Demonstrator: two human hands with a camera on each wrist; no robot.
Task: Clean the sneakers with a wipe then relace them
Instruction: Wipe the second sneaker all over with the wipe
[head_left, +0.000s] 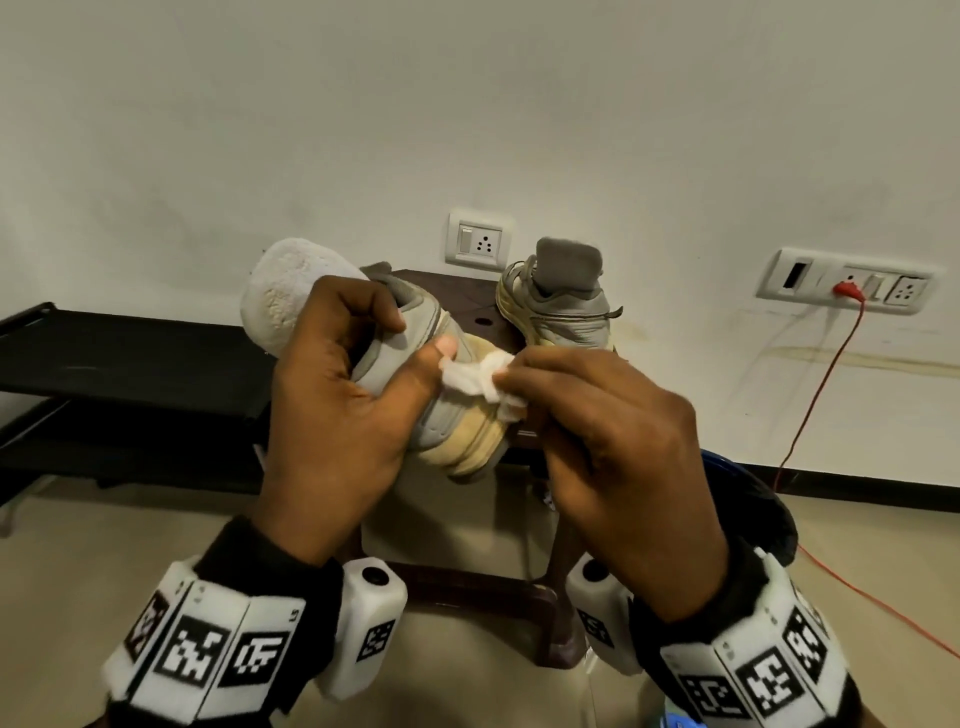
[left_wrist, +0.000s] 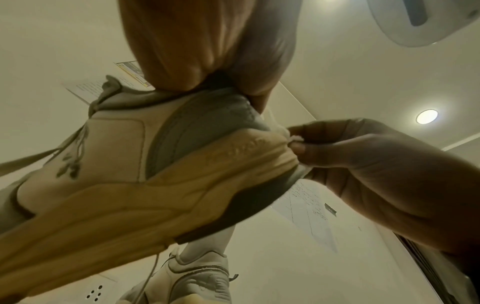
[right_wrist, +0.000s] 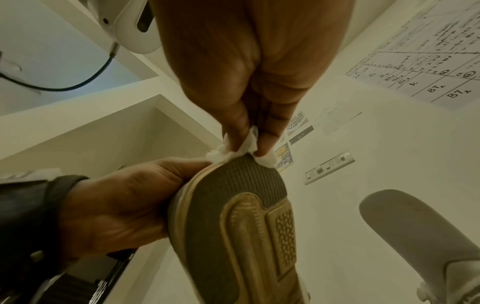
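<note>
Left hand (head_left: 337, 395) curled round the raised sneaker (head_left: 457, 410) at its heel collar, right hand (head_left: 613, 436) alongside — fingers pinching a crumpled white wipe (head_left: 480, 379) against the heel, second sneaker (head_left: 561, 301) beyond the hands — upright on a dark stool (head_left: 467, 312).

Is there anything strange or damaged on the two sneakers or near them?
Nothing is broken or spilled. The held sneaker has a yellowed, dirty midsole, which the wipe is rubbing at the heel. The other sneaker stands on the stool with its tongue sticking up.

A red cable (head_left: 821, 384) hangs from the wall socket (head_left: 852, 283), beside a brown stool (head_left: 483, 592).
</note>
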